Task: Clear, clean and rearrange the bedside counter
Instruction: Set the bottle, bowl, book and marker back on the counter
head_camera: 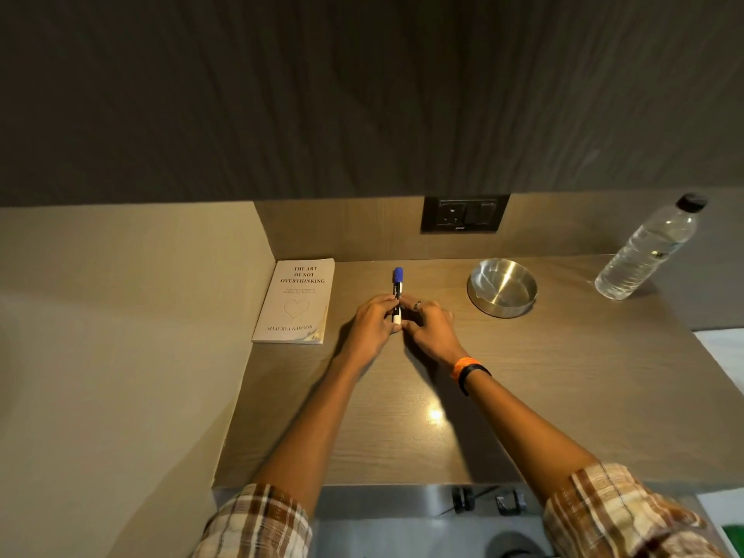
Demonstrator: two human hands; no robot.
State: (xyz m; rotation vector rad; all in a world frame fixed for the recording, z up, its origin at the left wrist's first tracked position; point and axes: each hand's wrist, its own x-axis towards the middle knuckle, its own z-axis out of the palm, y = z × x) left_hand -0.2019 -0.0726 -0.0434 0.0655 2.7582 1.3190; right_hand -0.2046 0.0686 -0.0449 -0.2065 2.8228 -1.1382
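bedroom nook | wooden bedside counter [563, 396] | wall socket [465, 213] | paperback [296, 302]

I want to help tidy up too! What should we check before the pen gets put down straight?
1. Blue-capped marker pen held by both hands: ok, left hand and right hand have fingers on its lower barrel.
2. Cap on the pen: ok, blue cap is on the far end.
3. Free wooden counter around the pen: ok, bare on both sides.
4. White paperback book out of the way: ok, flat in the left corner, apart from the pen.
5. Round steel ashtray out of the way: ok, apart on the right.
6. Clear plastic water bottle upright with its cap on: ok, far right.
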